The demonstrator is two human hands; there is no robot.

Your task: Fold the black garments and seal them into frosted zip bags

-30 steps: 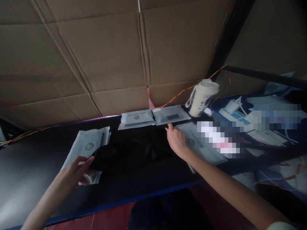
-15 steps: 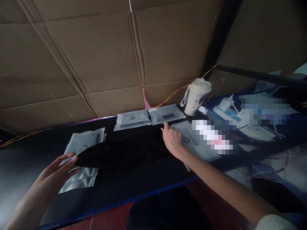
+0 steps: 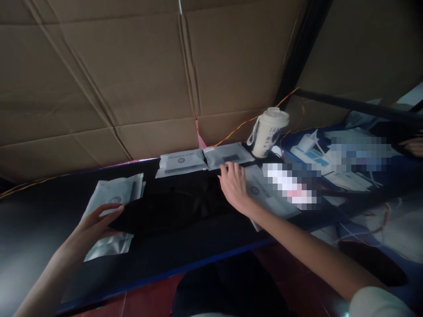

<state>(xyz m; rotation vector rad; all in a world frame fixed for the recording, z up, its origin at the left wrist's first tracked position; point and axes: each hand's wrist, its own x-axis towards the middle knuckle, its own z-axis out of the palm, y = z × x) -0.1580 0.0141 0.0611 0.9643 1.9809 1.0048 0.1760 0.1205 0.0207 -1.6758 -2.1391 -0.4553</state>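
A black cloth-like piece (image 3: 172,209) lies across the middle of the black table, its edges hard to tell from the tabletop. My left hand (image 3: 99,220) pinches its left end, above a pair of frosted zip bags (image 3: 110,191). At the piece's right end, my right hand (image 3: 233,187) rests palm down with its fingers spread. Just beyond those fingers is a frosted bag with a dark item inside (image 3: 228,155). Another printed bag (image 3: 181,162) lies to its left. A larger printed bag (image 3: 271,193) sits partly under my right wrist.
A white lidded cup (image 3: 269,132) stands at the back right. Beside it are a blurred-out item, a white power strip and cables (image 3: 310,152). Cardboard (image 3: 148,79) walls the back. Part of another person's hand (image 3: 414,146) shows at the right edge.
My left hand has moved right and slightly up with the end of the black piece. The fingers of my right hand have spread. Another person's hand has appeared at the far right.
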